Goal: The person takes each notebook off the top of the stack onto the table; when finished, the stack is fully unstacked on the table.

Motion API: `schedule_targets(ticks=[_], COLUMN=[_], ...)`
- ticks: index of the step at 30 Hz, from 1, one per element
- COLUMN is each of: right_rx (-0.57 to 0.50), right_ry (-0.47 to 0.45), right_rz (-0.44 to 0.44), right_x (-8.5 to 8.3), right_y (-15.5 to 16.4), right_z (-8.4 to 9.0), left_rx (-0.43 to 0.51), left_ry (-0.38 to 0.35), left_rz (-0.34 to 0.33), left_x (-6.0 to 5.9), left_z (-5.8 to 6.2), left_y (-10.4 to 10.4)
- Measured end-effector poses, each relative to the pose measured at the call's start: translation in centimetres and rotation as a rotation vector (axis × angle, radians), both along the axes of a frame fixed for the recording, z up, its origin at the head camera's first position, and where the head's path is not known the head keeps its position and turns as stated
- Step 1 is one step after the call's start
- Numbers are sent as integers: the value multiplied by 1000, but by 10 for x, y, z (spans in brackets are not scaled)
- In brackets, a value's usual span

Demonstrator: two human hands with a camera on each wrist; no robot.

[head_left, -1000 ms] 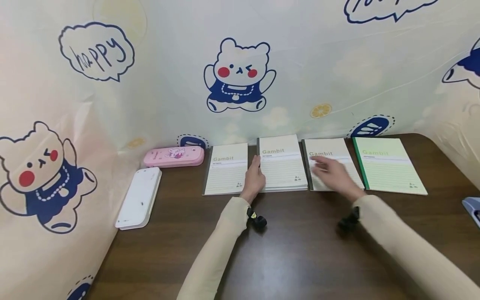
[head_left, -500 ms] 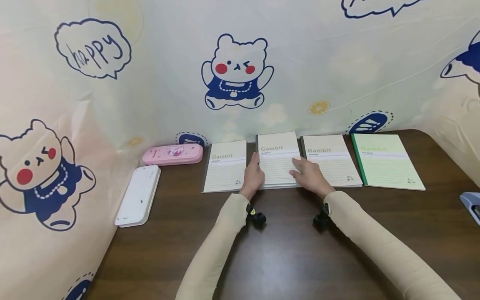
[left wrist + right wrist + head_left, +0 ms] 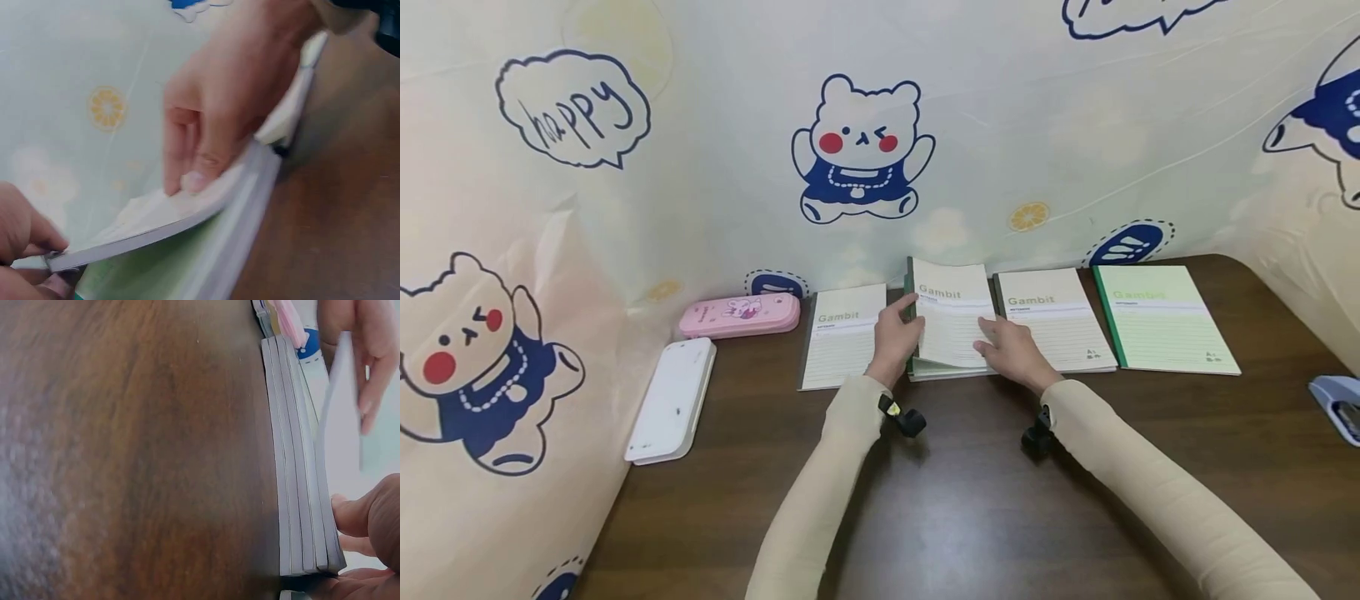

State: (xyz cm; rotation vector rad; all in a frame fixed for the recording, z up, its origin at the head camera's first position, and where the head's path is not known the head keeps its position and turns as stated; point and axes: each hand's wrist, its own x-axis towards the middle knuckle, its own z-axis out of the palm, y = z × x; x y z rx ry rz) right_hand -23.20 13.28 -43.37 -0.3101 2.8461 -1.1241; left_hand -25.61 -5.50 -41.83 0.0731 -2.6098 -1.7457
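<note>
Pinching top notebook [image 3: 951,327] by raised left edge with left hand [image 3: 897,340]; touching right side with right hand [image 3: 1017,350], cannot tell whether gripping.

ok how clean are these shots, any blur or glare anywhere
Head view: mostly sharp, with a pale glare patch on the table; left wrist view: soft and smeared, the right hand and raised notebook lacking crisp edges; right wrist view: whitish sheen on the table at the left, grain blurred, while edges of the stacked notebooks look clearer.
</note>
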Motion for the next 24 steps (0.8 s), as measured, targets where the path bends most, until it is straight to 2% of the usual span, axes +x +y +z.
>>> schedule_targets(ticks=[4,7,11,14,16,18,20,24], right_rx=[-12,-14,3,20,32,37,34,41], right_ry=[3,-5,-20,-30,-31,-39,-37,-21], right_rz=[21,42,45,38,36,19,4,0], right_x=[1,1,0,-1,0,1,2,1], right_y=[-8,-12,-11,-9,-8,-6,-4,3], right_z=[-2,-3,-2,-1,0,0,1,3], left_rx=[65,47,24,60,133,196,239,214], left_ry=[-63,-84,-50,5,13,3,-14,-87], left_rz=[-34,-52,-36,6,43,78,102,138], left_x=[-7,-9,-7,4,20,46,79,151], left_z=[0,-2,3,13,20,25,29,25], left_y=[-10,-19,-32,-49,-65,-83,-102,-135])
